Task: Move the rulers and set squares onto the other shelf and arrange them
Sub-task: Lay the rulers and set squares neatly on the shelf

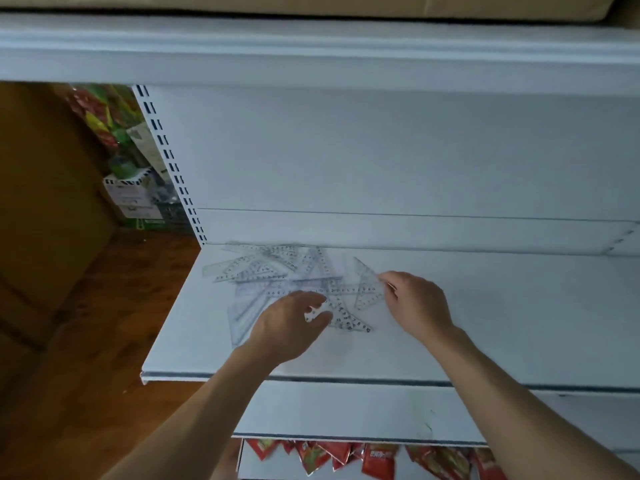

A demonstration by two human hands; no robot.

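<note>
White shelf holds jumbled pile of clear rulers and set squares. Right hand pinches set square corner; left hand half-curled over ruler. Thin, light, stiff, slippery: lift by edges.

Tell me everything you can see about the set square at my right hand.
The set square is a clear plastic triangle with dark printed scale marks along its edges. It lies on the white shelf at the right edge of the loose pile, one corner overlapping a ruler. The right hand pinches its right corner.
</note>
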